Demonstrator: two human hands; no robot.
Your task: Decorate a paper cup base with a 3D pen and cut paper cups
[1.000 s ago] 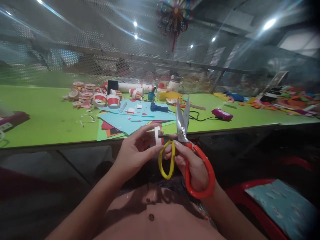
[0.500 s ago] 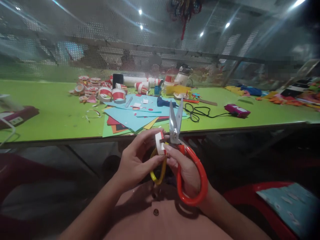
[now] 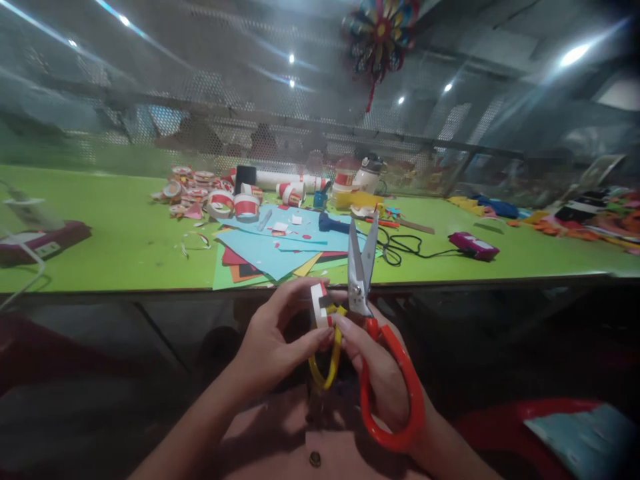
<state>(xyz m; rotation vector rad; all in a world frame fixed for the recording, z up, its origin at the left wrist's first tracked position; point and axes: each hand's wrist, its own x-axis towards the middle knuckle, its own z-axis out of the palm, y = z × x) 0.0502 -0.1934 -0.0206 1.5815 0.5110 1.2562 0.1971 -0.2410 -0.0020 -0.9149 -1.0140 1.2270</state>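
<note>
My left hand [image 3: 273, 333] grips a small white and red paper piece [image 3: 318, 308] between thumb and fingers, with a notch on its right side. A yellow loop [image 3: 327, 375] hangs just below the piece, between my hands. My right hand [image 3: 383, 373] has the red-handled scissors [image 3: 395, 437] around it, their blades pointing up and slightly parted. The right fingertips are at the edge of the paper piece and the yellow loop. Whether the yellow loop is joined to the piece cannot be made out.
On the green table [image 3: 125, 267] lie blue paper sheets [image 3: 280, 257], cut paper cups [image 3: 247, 205], a dark blue glue gun [image 3: 334, 223] and a purple power strip [image 3: 473, 245]. A red chair [image 3: 480, 427] stands at lower right.
The view has tilted up, so the table and hands appear lower. The right fingers have shifted slightly off the paper piece, and more of the yellow loop's top shows.
</note>
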